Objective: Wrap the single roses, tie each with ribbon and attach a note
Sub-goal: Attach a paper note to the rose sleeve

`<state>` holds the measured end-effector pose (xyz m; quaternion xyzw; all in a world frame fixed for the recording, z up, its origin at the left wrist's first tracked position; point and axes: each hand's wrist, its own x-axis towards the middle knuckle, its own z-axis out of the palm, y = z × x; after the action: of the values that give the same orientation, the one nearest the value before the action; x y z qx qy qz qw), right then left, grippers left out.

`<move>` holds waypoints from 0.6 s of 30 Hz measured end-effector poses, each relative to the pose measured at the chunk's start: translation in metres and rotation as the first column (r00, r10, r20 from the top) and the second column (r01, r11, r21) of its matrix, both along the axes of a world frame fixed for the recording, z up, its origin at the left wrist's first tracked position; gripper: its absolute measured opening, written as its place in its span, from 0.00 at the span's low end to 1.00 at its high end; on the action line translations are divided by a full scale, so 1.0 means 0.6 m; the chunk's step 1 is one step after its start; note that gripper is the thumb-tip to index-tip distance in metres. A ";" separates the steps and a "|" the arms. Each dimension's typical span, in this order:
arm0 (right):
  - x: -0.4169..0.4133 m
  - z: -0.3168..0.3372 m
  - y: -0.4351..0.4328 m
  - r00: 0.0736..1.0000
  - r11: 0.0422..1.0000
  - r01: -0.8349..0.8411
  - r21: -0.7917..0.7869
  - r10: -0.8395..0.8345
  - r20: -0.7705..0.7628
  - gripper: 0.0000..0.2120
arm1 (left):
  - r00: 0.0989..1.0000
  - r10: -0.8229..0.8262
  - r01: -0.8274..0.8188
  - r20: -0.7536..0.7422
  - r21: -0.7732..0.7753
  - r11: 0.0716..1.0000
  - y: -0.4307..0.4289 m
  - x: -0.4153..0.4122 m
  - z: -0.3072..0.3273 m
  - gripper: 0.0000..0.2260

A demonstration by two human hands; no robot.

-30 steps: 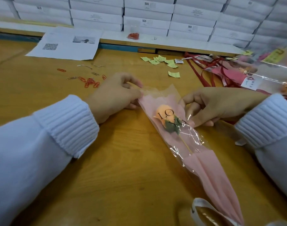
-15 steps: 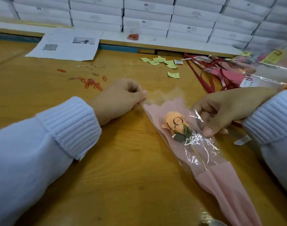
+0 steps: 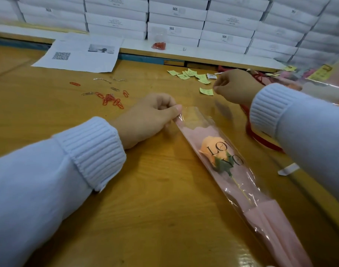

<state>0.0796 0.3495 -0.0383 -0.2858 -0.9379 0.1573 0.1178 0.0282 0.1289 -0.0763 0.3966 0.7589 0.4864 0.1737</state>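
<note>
With left hand [image 3: 151, 116], pinches clear cellophane rose sleeve [image 3: 247, 191]; reaches curled right hand [image 3: 234, 87], contents unclear, to one-o'clock green paper notes [image 3: 191, 75]; next, likely pick one.

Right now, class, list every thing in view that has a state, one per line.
Peach rose in clear cellophane sleeve: wrapped, lying flat, no ribbon visible.
Left hand: pinches the sleeve's top corner.
Right hand: fingers curled near the notes; grip unclear.
Small green paper notes: loose, scattered.
Red ribbon: loose, untied.
Red paper clips: scattered.
</note>
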 end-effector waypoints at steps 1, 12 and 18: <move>-0.011 -0.003 0.004 0.999 0.999 -0.004 0.035 0.002 0.050 0.13 | 1.000 -0.004 0.004 -0.007 -0.008 1.000 0.001 0.000 -0.001 0.10; -0.060 -0.024 0.015 0.984 0.999 0.023 -0.033 -0.017 0.175 0.14 | 0.998 -0.031 0.030 -0.052 -0.032 0.999 0.007 -0.001 -0.007 0.08; -0.064 -0.024 0.013 0.992 0.986 0.056 -0.160 -0.036 0.124 0.08 | 0.998 -0.041 0.040 -0.042 -0.026 0.999 0.009 -0.001 -0.006 0.07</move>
<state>0.0412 0.3574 -0.0525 -0.3250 -0.9204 0.2133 0.0406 0.0276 0.1340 -0.0801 0.4201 0.7602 0.4647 0.1722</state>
